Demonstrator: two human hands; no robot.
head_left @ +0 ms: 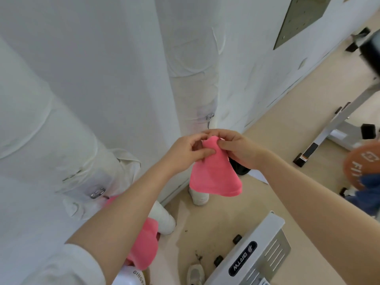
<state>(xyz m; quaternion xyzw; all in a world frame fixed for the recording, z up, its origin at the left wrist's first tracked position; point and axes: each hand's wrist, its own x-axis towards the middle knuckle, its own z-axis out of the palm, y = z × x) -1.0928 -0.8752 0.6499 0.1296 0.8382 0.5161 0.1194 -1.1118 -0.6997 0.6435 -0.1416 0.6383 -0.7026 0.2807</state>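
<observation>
Starting at the bottom edge, a white bottle [131, 276] carries letters that read "GING" before the frame cuts them off. Just right of it a grey shoe [195, 274] stands on the beige floor [287, 112]. Beside the shoe sits a grey metal machine [271, 229] with a dark oval label [242, 259] spelling "BRTW" in white. A second pink cloth [144, 247] hangs low on the left, partly behind the left forearm and close to a white wrapped column [61, 140] fastened with a metal buckle [98, 192].

Further out, both hands meet in the middle of the view, above the floor. The left hand [185, 153] pinches the top edge of a pink cloth [213, 175] between thumb and curled fingers. The right hand [236, 149] grips the same edge from the other side, its fingers bent over the fabric. The cloth hangs loose beneath them, spreading wider toward its lower hem.

At the right edge an orange disc [362, 167] shows white letters, probably "FIT", though blur and the frame edge hide the rest. Beyond it a white metal frame [337, 128] with black feet stands on the floor. Farthest off, a grey panel [300, 19] with small holes is fixed to the white wall.
</observation>
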